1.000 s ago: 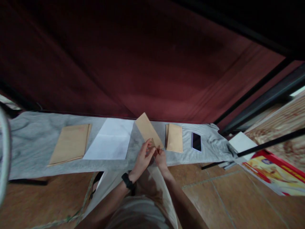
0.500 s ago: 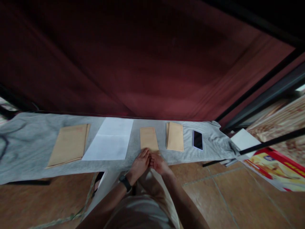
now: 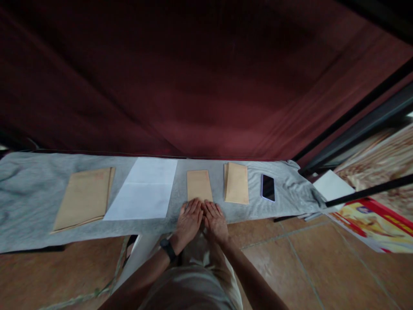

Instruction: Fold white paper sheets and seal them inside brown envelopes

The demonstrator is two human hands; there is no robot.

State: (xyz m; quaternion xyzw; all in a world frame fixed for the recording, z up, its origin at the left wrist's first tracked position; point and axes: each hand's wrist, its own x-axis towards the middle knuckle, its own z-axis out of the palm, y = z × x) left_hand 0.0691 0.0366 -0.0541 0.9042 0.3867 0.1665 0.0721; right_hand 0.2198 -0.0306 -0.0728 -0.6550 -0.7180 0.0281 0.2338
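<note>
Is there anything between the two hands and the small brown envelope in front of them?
Nothing visible. The left hand and right hand lie flat, side by side on the grey cloth, fingertips at the near edge of the small envelope. The white paper and envelope stack lie to either side.

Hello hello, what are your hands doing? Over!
Left hand and right hand flat, open, fingertips on small brown envelope. Envelope lies on grey cloth. Nothing blocking.

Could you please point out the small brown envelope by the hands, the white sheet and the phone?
small brown envelope (image 3: 199,185): head view, middle of its face.
white sheet (image 3: 143,193): head view, near its centre fold.
phone (image 3: 268,187): head view, middle of its dark screen.
</note>
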